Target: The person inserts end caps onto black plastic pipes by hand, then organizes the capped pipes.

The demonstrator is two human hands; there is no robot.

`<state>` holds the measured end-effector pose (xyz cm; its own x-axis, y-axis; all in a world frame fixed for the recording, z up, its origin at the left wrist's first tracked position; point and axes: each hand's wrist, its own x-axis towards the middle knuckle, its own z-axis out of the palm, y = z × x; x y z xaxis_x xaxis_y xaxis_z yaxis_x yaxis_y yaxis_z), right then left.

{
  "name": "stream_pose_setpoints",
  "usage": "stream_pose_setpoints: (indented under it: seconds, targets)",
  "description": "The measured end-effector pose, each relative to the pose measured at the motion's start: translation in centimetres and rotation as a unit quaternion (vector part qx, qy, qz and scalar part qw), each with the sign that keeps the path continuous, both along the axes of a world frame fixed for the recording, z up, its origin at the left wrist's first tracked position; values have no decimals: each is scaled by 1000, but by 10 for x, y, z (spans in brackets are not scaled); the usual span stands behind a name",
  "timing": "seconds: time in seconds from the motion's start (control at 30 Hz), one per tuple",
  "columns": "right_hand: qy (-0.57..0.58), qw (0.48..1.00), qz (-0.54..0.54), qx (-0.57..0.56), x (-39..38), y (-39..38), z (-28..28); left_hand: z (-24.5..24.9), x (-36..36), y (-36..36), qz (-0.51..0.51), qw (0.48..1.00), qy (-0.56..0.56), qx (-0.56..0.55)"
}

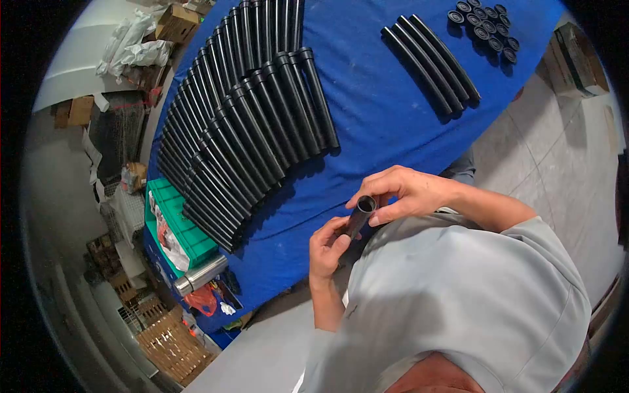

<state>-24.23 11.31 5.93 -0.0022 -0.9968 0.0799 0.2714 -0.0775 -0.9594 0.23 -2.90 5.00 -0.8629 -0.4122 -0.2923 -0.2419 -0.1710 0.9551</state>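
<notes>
A short-looking black tube points its hollow open end up toward me, close in front of my shirt. My left hand is closed around its lower part, thumb lying along the side. At the open end, the thumb and fingers of my right hand pinch the tube from either side. Whether the right fingers hold anything small besides the tube is hidden. Beyond my hands, three black tubes without visible caps lie side by side on the blue cloth.
Two long fanned rows of black tubes with capped ends cover the table's left side. Several round black caps lie clustered at the far right. A green crate and a shiny metal cylinder sit at the left edge.
</notes>
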Motion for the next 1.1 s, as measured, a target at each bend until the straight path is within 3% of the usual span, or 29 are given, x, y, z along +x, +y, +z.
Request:
stream_pose_setpoints:
  seconds: [0.13,0.23,0.3,0.37,0.43,0.47,0.57,0.63,0.7,0.73,0.83,0.9,0.93,1.0,1.1]
  targets:
    - [3,1000,0,14,-2,3,0,1,3,-1,-3,998,-14,68]
    - [10,1000,-17,20,2,1,-8,11,-4,4,-24,999,-18,23]
    - [79,996,-52,4,5,-1,-1,-2,4,1,-23,996,-59,-69]
    - [120,989,-78,-23,6,-5,9,10,-7,19,118,990,53,53]
    - [181,981,-68,-25,9,-7,8,14,-26,18,164,948,244,120]
    - [191,980,-52,-24,12,-6,6,15,-29,16,201,933,261,144]
    - [175,983,-36,-26,21,-8,-4,10,-33,15,309,892,251,215]
    - [115,992,-40,-31,24,-11,-6,-10,-19,13,267,915,200,226]
    - [160,979,-106,-75,27,-10,-8,-23,-11,14,217,934,146,244]
    - [182,969,-139,-97,27,-10,-8,-17,-13,22,237,941,69,231]
    - [201,972,-123,-9,19,-6,-9,-14,-1,16,60,992,-83,74]
    - [219,968,-119,8,13,-5,-10,-9,-8,27,141,977,-90,-131]
    - [227,967,-115,18,12,-4,-11,-7,-12,28,155,950,-70,-262]
    - [204,971,-123,30,14,-4,-8,2,-23,24,136,844,-9,-519]
    - [192,973,-125,34,15,-7,-10,4,-40,15,62,820,17,-569]
